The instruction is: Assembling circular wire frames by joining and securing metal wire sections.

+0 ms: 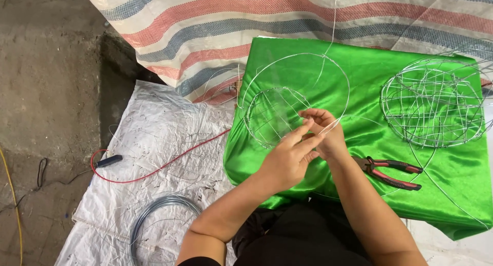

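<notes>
Seen from the head camera, the left hand (287, 160) and right hand (324, 132) meet over the green satin cloth (370, 76), fingers pinching a thin wire hoop (347, 86) to steady it against the half-woven wire frame (272, 114) just left of them. Red-handled pliers (393, 172) lie within reach just right of the fingers, a finished wire ball (434, 102) farther right.

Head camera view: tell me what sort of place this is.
Probably an informal floor-level craft workspace. Bare concrete floor covered with a white plastic sheet and green satin cloth; a wire coil, red-handled pliers and a finished wire frame lie around.
</notes>
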